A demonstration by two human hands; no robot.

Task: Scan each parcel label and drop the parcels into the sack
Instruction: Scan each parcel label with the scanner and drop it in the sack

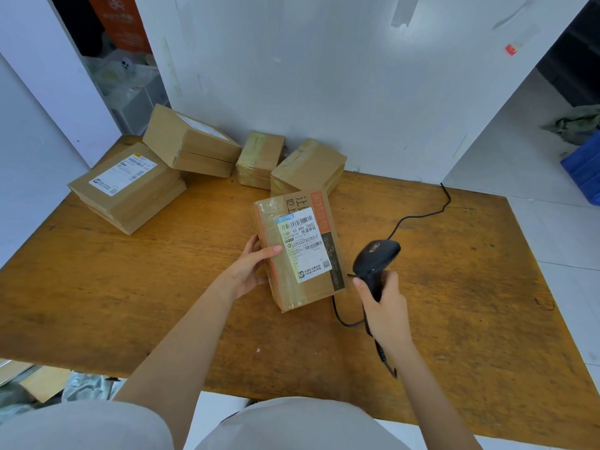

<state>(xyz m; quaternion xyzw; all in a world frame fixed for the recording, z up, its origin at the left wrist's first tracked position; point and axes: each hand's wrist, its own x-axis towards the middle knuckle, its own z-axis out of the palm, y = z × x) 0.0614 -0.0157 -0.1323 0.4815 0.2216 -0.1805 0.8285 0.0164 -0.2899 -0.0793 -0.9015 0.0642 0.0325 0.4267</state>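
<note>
A brown cardboard parcel (297, 251) with a white shipping label (305, 245) facing up sits mid-table. My left hand (250, 267) grips its left edge, thumb on top. My right hand (384, 306) holds a black corded barcode scanner (375, 259) by the handle, just right of the parcel, its head near the label's lower right. Several more cardboard parcels wait at the back: a flat labelled one (126, 186), a stack tilted on it (191, 142), a small box (258, 159) and another box (308, 168). The sack (84, 386) shows as grey plastic below the table's near left edge.
The wooden table (130, 287) is backed by a white panel (324, 76). The scanner cable (418, 216) snakes across the table to the back right. A blue crate (584, 170) stands on the floor at the far right. Cardboard pieces lie beside the sack at lower left.
</note>
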